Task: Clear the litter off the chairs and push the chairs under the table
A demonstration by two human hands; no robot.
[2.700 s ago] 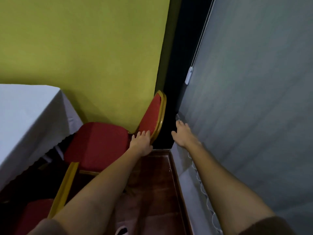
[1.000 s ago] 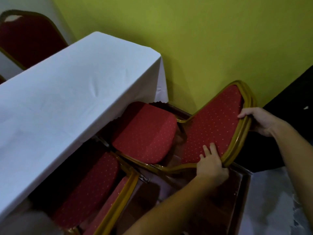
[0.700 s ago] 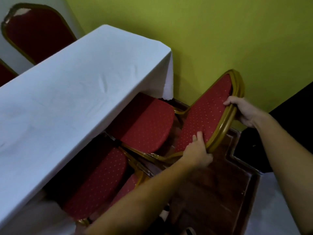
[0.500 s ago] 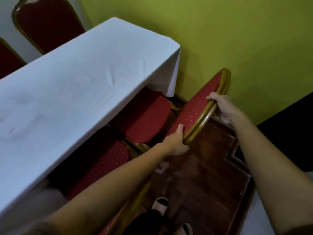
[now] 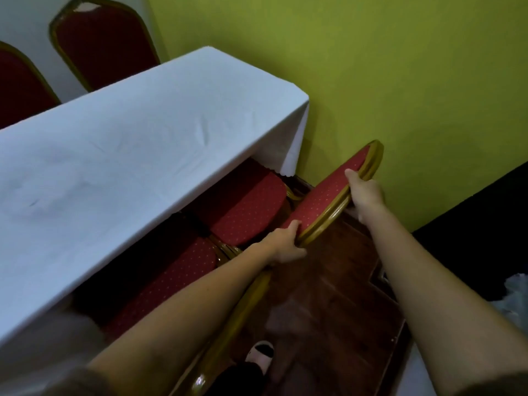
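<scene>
A red chair with a gold frame stands at the end of the table, by the green wall; its seat lies partly under the white tablecloth. My left hand grips the lower side of its backrest. Higher up the gold rim, my right hand holds the other side. A second red chair sits nearer to me, its seat mostly under the cloth and its gold back rail under my left forearm. No litter shows on either seat.
Two more red chairs stand at the far side of the table against a white wall. The green wall is close behind the gripped chair. Dark wooden floor lies below, my foot on it. A pale curtain shows at right.
Both hands took hold of the end chair's backrest. The chair has turned square to the table and slid in, so its seat lies further under the cloth. My view has swung left.
</scene>
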